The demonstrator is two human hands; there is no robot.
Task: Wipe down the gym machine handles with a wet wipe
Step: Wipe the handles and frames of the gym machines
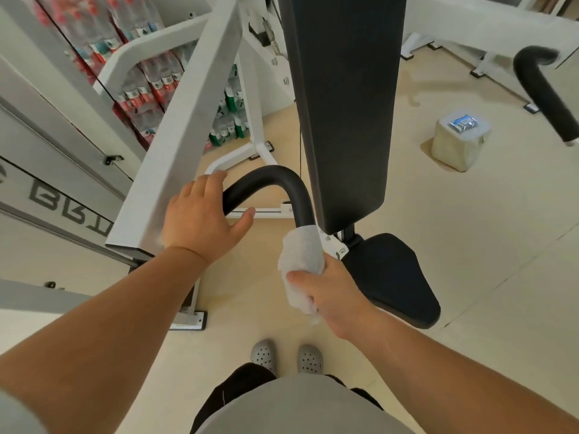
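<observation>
A curved black padded handle (275, 180) arches from the white machine arm (185, 126) down toward me. My left hand (200, 217) grips the handle's upper left end where it meets the arm, thumb underneath. My right hand (329, 292) holds a white wet wipe (302, 261) wrapped round the handle's lower end, which the wipe hides. A second black handle (545, 89) hangs at the far right, with neither hand on it.
The machine's tall black back pad (341, 104) and black seat (388, 277) stand just right of my right hand. A pack of wipes on a pale block (460, 142) sits on the floor. Stacked water bottles (147, 86) fill the left. My grey shoes (286, 358) are below.
</observation>
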